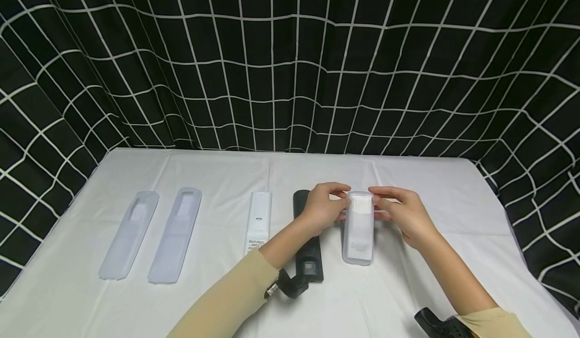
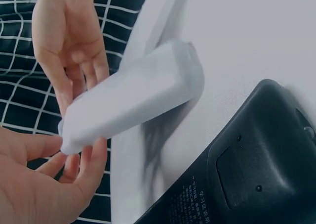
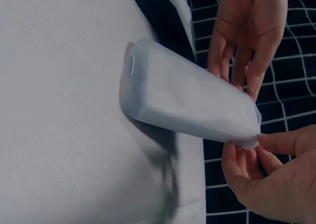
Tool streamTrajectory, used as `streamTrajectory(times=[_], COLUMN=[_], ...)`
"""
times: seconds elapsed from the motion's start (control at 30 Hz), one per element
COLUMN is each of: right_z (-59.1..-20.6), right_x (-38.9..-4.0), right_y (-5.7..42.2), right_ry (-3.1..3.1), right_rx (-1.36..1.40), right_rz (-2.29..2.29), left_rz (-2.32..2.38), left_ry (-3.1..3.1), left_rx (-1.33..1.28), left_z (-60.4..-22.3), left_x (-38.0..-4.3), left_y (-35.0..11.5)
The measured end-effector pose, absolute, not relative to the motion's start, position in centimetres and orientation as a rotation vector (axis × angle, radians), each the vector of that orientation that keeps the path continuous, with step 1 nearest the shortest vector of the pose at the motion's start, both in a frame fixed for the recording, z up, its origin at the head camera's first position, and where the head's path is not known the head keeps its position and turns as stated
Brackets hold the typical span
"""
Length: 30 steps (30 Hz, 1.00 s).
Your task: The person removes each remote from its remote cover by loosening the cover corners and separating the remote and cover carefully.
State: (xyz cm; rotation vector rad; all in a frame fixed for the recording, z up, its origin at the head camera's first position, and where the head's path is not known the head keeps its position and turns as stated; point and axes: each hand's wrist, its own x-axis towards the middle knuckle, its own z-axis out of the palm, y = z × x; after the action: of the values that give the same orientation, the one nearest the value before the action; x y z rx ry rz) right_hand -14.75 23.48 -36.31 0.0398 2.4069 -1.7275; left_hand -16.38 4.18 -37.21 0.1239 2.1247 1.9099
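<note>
A white remote control in a translucent silicone cover (image 1: 359,234) is tilted, its near end on the white cloth and its far end raised. My left hand (image 1: 322,208) pinches the left corner of that far end between thumb and fingers. At the opposite corner, my right hand (image 1: 406,218) pinches the cover the same way. Both wrist views show the covered remote (image 2: 131,98) sloping between the hands, with fingertips at the edge of the cover's end. Beneath my left forearm lies a black remote control (image 1: 309,257), partly hidden by it.
A white remote control (image 1: 258,219) lies left of the black one, its lower end beside my left sleeve. Further left are two flat translucent covers, one outer (image 1: 129,237) and one inner (image 1: 175,237). A black gridded curtain (image 1: 290,76) rises behind the table (image 1: 217,172).
</note>
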Motion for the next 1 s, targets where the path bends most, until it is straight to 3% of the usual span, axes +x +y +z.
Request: streamTrajectory(times=[1.0], right_z=[-34.6], right_x=[-12.3], right_y=[23.1], right_ry=[2.468], right_rx=[-0.052], right_rz=[-1.851], left_rz=[2.005], left_ry=[2.223], left_rx=[0.348], left_z=[-36.2], left_x=[-14.4], left_y=[3.0])
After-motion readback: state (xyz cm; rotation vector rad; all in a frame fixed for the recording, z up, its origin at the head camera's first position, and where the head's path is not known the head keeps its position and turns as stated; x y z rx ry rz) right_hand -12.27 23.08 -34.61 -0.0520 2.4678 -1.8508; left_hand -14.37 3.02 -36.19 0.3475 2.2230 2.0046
